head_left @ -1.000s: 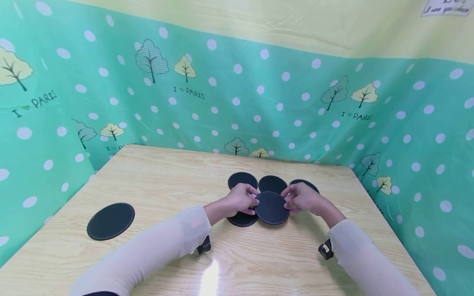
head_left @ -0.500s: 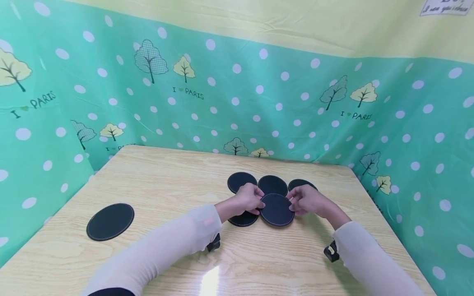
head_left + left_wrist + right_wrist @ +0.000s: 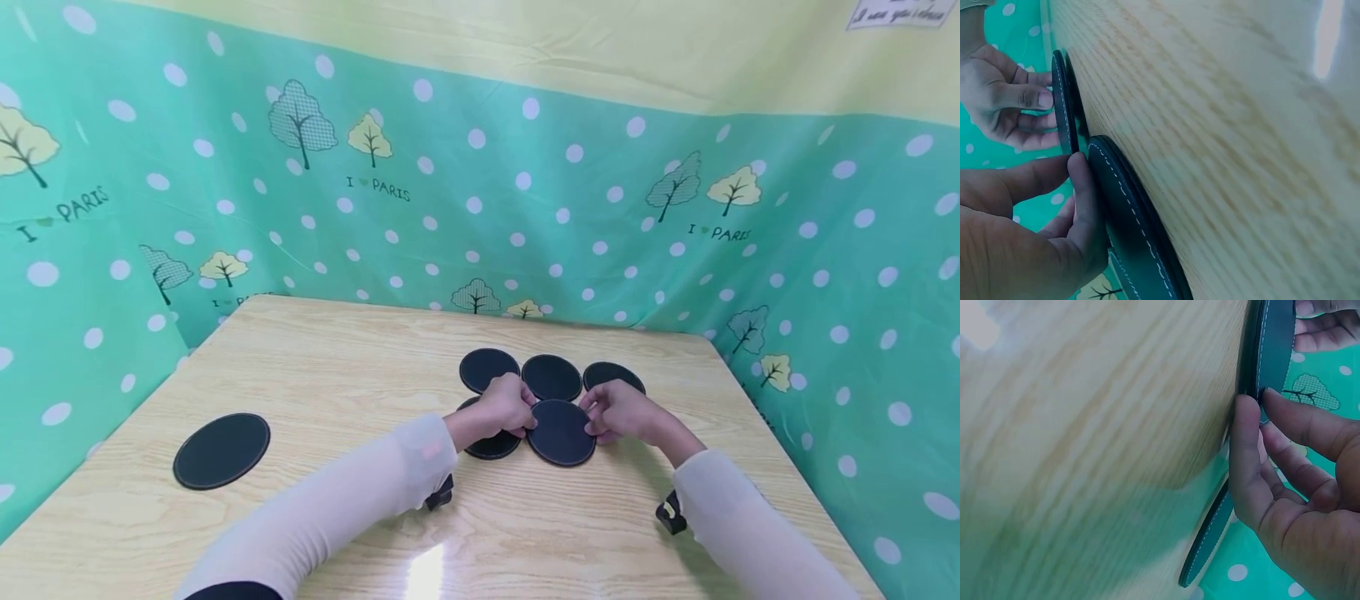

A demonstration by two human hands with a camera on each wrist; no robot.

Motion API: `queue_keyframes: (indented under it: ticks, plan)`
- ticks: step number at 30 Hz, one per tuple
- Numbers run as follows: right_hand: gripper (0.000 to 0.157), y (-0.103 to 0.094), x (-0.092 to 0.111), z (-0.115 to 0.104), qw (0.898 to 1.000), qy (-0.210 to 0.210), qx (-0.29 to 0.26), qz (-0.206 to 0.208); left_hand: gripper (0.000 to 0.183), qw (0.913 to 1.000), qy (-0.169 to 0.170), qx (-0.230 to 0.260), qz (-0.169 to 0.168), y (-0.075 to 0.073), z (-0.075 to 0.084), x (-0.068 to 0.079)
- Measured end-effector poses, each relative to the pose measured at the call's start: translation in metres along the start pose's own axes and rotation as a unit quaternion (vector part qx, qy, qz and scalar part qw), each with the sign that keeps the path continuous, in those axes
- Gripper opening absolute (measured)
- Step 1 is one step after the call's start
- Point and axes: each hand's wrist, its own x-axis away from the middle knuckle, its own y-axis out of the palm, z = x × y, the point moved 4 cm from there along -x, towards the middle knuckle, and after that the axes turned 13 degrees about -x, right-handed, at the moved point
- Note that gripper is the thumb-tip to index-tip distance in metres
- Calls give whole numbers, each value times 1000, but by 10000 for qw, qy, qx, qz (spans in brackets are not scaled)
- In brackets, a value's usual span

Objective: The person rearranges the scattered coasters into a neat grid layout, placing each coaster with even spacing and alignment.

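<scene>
A round black coaster (image 3: 561, 432) with pale edge stitching lies between both hands, close over the wooden table. My left hand (image 3: 506, 405) pinches its left edge between thumb and fingers; my right hand (image 3: 622, 409) pinches the right edge. The left wrist view shows the held coaster (image 3: 1064, 103) edge-on with a dark strip of shadow beneath it. Beside it, another coaster (image 3: 492, 443) rests partly hidden under my left hand. Behind stand three more in a row: a left coaster (image 3: 480, 367), a middle coaster (image 3: 551, 377) and a right coaster (image 3: 613, 375), its front edge behind my right hand.
A lone black coaster (image 3: 222, 451) lies at the left of the wooden table (image 3: 360, 358). Green dotted cloth (image 3: 420, 200) hangs behind and along both sides. Black straps with small mounts sit at both wrists.
Both hands have carried the held coaster a little to the right and then toward the front, lowering it. More of the back row now shows behind it.
</scene>
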Motion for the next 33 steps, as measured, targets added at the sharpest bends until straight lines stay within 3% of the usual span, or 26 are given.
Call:
queue_keyframes:
  ticks: [23,33]
  plan:
    - [36,3,-1,-2,9997,164,169,-90,23,9953,143,-936,184,3,3,-5]
    - [35,3,-3,-2,9995,184,250,-38,25,9949,122,-975,220,4,4,-4]
